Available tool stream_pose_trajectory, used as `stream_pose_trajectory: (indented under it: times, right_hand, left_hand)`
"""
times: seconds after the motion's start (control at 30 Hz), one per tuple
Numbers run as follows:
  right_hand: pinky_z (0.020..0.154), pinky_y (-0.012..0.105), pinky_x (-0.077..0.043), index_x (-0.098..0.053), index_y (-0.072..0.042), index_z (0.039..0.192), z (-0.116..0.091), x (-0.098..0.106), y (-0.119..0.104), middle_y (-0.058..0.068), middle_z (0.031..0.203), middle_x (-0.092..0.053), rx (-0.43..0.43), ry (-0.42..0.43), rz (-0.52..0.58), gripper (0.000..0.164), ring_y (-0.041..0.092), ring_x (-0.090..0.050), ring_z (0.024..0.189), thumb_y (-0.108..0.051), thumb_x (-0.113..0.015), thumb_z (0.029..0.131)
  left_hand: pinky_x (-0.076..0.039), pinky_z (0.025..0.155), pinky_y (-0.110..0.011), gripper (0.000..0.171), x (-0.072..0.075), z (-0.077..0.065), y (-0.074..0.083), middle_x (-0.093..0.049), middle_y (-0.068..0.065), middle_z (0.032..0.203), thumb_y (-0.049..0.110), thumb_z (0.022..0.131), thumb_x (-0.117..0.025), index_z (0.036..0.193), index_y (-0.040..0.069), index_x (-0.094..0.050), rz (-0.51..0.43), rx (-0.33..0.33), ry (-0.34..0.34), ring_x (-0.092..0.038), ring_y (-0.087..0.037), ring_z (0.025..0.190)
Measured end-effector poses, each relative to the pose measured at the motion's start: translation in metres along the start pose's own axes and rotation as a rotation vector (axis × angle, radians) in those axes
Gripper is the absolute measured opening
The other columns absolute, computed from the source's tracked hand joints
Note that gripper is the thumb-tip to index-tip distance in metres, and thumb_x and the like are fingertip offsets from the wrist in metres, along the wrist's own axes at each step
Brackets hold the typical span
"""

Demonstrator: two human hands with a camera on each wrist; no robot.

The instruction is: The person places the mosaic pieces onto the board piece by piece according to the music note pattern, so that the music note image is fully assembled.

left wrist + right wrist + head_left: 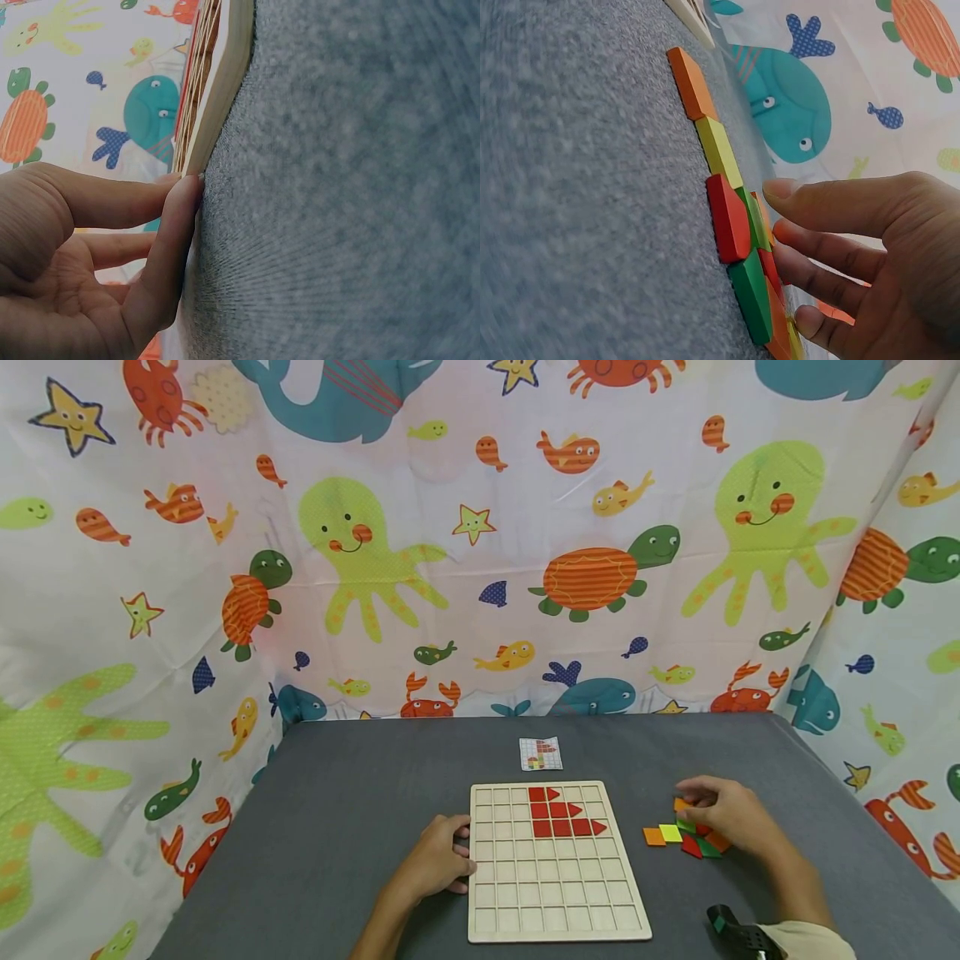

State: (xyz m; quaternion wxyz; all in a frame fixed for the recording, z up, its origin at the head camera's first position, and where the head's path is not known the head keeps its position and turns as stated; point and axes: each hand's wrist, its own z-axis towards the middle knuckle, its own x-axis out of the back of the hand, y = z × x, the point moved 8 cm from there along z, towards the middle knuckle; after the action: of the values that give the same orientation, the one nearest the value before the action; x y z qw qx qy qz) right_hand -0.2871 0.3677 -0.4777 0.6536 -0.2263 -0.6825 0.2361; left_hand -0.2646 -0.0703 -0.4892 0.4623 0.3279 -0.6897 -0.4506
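The left hand (437, 858) pinches the grid board (557, 872) at nine o'clock; at its three o'clock, the right hand (726, 812) is over coloured pieces (671, 833), but its grip I cannot tell.

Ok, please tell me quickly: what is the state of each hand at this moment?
Left hand: closed, holding the edge of the grid board.
Right hand: open at the coloured pieces, no piece visibly gripped.
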Motion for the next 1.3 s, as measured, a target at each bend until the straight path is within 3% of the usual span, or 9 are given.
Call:
stream_pose_trajectory:
  times: [0.37,0.6,0.7,0.97,1.3]
  right_hand:
    - [0.071,0.027,-0.054,-0.070,0.002,0.128,0.002,-0.005,-0.011,0.010,0.106,-0.070,0.025,0.018,-0.012,0.044,0.023,-0.060,0.091,-0.018,-0.084,0.091]
    - [0.083,0.043,-0.063,-0.071,0.003,0.127,0.005,-0.012,-0.018,0.018,0.115,-0.072,0.044,0.000,-0.004,0.038,0.025,-0.066,0.095,-0.007,-0.080,0.092]
    - [0.085,0.045,-0.064,-0.072,0.003,0.126,0.006,-0.014,-0.019,0.018,0.116,-0.072,0.039,-0.003,-0.006,0.036,0.025,-0.066,0.096,-0.005,-0.079,0.092]
    - [0.089,0.055,-0.060,-0.075,0.001,0.124,0.007,-0.016,-0.019,0.017,0.117,-0.068,0.042,-0.007,-0.058,0.035,0.027,-0.062,0.098,-0.011,-0.080,0.092]
    - [0.087,0.053,-0.059,-0.076,0.000,0.122,0.008,-0.018,-0.019,0.014,0.113,-0.069,0.040,-0.043,-0.084,0.032,0.027,-0.062,0.098,-0.015,-0.079,0.094]
  left_hand:
    - [-0.066,0.055,-0.038,0.074,0.001,-0.001,0.000,-0.051,-0.018,0.126,-0.015,0.082,-0.074,0.152,-0.009,-0.048,-0.007,-0.006,0.003,-0.059,-0.027,0.099]
    - [-0.065,0.054,-0.038,0.074,0.001,-0.001,0.000,-0.052,-0.018,0.127,-0.016,0.082,-0.074,0.151,-0.009,-0.048,-0.008,-0.005,0.006,-0.059,-0.027,0.099]
    - [-0.065,0.055,-0.037,0.074,0.001,-0.001,-0.001,-0.051,-0.018,0.127,-0.015,0.082,-0.074,0.152,-0.009,-0.048,-0.007,-0.002,0.005,-0.059,-0.027,0.099]
    - [-0.066,0.055,-0.038,0.074,0.001,-0.001,0.000,-0.052,-0.019,0.128,-0.016,0.083,-0.074,0.151,-0.010,-0.047,-0.008,-0.006,0.002,-0.060,-0.026,0.098]
    - [-0.065,0.055,-0.037,0.073,0.000,0.000,-0.002,-0.051,-0.017,0.127,-0.015,0.084,-0.073,0.152,-0.009,-0.047,-0.003,0.001,-0.006,-0.058,-0.026,0.099]
